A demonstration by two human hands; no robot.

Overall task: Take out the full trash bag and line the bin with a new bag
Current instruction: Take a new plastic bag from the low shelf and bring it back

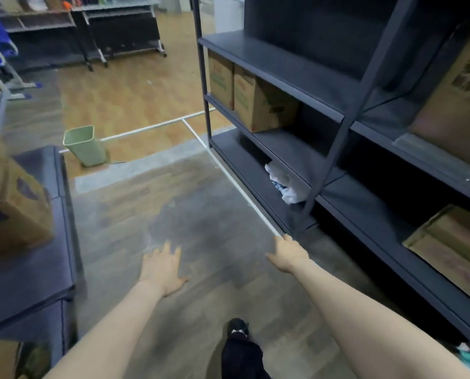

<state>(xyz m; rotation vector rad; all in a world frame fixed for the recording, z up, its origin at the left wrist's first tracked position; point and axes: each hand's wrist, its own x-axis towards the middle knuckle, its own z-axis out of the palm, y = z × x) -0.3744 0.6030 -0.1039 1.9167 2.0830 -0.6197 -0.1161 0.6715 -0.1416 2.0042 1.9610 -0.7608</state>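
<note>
Bin [85,144] well ahead on the floor, beside a white line [152,127], upright with slight tilt, long axis near vertical, mouth up, seemingly unlined. Both hands empty, fingers loosely apart: left [161,269], right [288,254]. Probably reaching forward mid-stride. White bags [284,181] bundled on low shelf [244,170], likely liners.

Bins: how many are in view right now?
1: a green bin stands on the floor ahead-left, beside the white floor line. Others may be hidden behind shelving.
</note>
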